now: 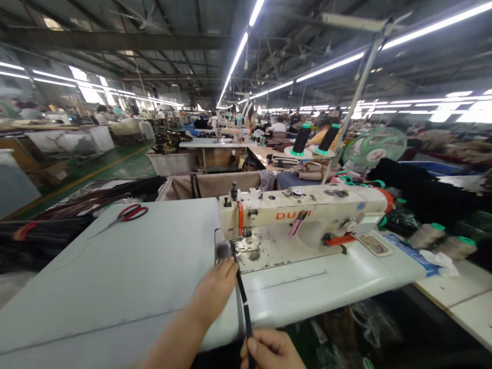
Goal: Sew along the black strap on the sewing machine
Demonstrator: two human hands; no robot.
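Observation:
A narrow black strip [241, 287] runs from the needle area of a white sewing machine [300, 210] down over the front edge of the table. Close to the presser foot, my left hand [218, 284] presses its fingers together on the strip's upper part. Below the table edge, my right hand [272, 349] pinches the lower part between thumb and fingers. A small light mark shows on the strip between the two hands. The strip's far end under the machine head is hidden.
Red-handled scissors [128, 213] lie on the white tabletop [165, 256] to the left. Dark bundled pieces [42, 241] are beyond its left edge. Black thread cones [302, 139] stand behind the machine, and a green fan [374, 148] is at right. People work farther back.

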